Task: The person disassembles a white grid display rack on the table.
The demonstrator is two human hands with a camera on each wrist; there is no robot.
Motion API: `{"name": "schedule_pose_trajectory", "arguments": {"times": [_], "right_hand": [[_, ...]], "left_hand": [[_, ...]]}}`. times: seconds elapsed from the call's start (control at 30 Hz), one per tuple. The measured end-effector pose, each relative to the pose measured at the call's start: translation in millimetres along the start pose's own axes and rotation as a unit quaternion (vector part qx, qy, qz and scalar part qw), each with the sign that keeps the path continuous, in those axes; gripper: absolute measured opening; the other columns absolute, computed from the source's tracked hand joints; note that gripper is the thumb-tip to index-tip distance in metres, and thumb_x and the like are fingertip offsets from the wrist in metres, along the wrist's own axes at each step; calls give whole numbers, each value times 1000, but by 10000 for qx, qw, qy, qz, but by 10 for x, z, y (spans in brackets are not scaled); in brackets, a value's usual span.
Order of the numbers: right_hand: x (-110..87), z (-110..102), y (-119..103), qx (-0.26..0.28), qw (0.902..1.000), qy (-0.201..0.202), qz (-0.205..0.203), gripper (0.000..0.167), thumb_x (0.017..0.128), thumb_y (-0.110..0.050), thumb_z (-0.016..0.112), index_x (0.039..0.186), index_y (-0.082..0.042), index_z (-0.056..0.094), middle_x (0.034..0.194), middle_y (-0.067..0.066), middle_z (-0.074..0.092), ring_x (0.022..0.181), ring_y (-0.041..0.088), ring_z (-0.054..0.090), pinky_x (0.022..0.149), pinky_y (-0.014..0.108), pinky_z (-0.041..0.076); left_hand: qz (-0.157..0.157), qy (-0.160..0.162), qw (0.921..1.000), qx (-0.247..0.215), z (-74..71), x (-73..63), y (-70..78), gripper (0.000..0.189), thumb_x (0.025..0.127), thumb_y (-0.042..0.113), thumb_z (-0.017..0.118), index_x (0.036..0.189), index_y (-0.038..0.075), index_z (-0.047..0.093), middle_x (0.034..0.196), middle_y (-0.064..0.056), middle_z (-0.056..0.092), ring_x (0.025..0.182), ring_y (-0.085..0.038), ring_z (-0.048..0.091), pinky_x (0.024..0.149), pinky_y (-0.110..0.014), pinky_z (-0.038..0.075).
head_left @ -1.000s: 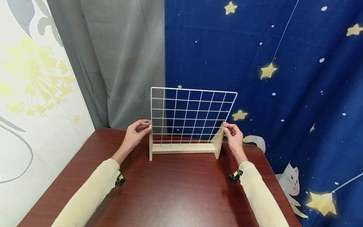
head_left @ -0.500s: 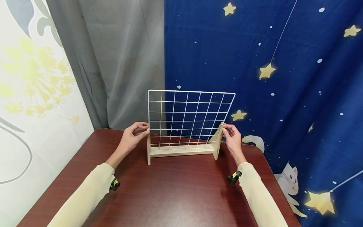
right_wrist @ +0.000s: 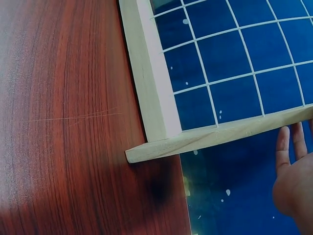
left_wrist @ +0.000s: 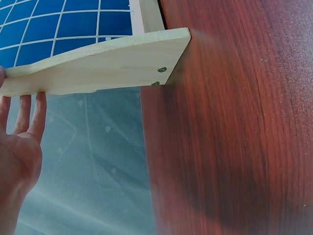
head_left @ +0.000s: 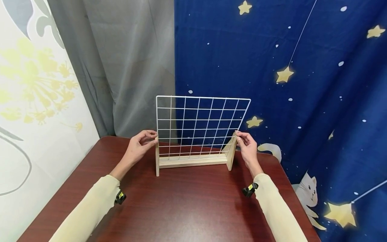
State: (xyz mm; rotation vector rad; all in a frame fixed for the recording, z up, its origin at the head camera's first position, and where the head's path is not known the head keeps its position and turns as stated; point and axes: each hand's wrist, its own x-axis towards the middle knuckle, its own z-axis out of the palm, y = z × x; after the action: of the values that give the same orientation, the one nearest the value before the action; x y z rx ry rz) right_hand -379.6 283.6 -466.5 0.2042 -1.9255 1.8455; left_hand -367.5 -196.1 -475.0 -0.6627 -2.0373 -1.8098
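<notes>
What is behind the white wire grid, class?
Through the wire grid show the blue curtain, some grey curtain at the left and, low down, the tabletop. Whatever the wooden crossbar covers cannot be seen.

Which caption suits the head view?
Left grip and right grip on side panels of a wooden stand holding a white wire grid.

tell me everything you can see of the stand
The stand is pale wood by its look: two side panels joined by a low crossbar. In the left wrist view, two screw heads show near the left panel's lower end. It stands upright on the dark red table, with a white wire grid rising between the panels. The left grip pinches the left panel's upper part, and the right grip the right panel's.
</notes>
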Motion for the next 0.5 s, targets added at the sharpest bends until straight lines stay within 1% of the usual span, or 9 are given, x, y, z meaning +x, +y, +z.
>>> {"name": "schedule_pose_trajectory", "arguments": {"times": [0.17, 0.27, 0.33, 0.43, 0.5], "right_hand": [[-18, 9, -16, -65, 10000, 34, 60, 25, 104, -3, 65, 124, 11, 64, 145, 24, 65, 114, 6, 70, 80, 22, 61], [-27, 21, -37, -190, 9998, 45, -29, 24, 104, -3, 65, 124, 11, 65, 144, 24, 65, 115, 8, 70, 81, 21, 61], [-29, 31, -46, -261, 9995, 48, -170, 24, 104, -2, 65, 123, 11, 65, 142, 25, 66, 118, 14, 71, 85, 18, 60], [-38, 55, -58, -348, 9984, 50, -451, 23, 104, -1, 64, 122, 13, 64, 140, 28, 66, 124, 27, 69, 91, 11, 56], [-77, 94, -147, -513, 9974, 95, -500, 25, 104, -2, 64, 123, 14, 63, 142, 28, 65, 130, 35, 65, 94, 8, 53]], "left_hand": [[12, 24, 10000, -32, -1, -1, -5, 19, 93, -2, 78, 106, -10, 66, 131, -24, 67, 111, 3, 72, 93, -14, 59], [5, 39, 10000, -66, 1, 2, -1, 22, 93, -3, 78, 106, -13, 64, 131, -21, 68, 111, 3, 72, 93, -15, 60], [1, 45, 9999, -94, 4, 2, 3, 23, 93, -3, 78, 107, -15, 63, 130, -19, 69, 111, 3, 72, 94, -16, 60], [-23, 56, 9999, -144, 9, 0, 8, 23, 92, -3, 78, 107, -15, 63, 130, -19, 69, 112, 2, 72, 94, -16, 60], [-38, 75, 9998, -161, 16, -4, 10, 23, 92, -3, 78, 107, -14, 64, 131, -19, 68, 112, 3, 72, 93, -16, 60]]}}
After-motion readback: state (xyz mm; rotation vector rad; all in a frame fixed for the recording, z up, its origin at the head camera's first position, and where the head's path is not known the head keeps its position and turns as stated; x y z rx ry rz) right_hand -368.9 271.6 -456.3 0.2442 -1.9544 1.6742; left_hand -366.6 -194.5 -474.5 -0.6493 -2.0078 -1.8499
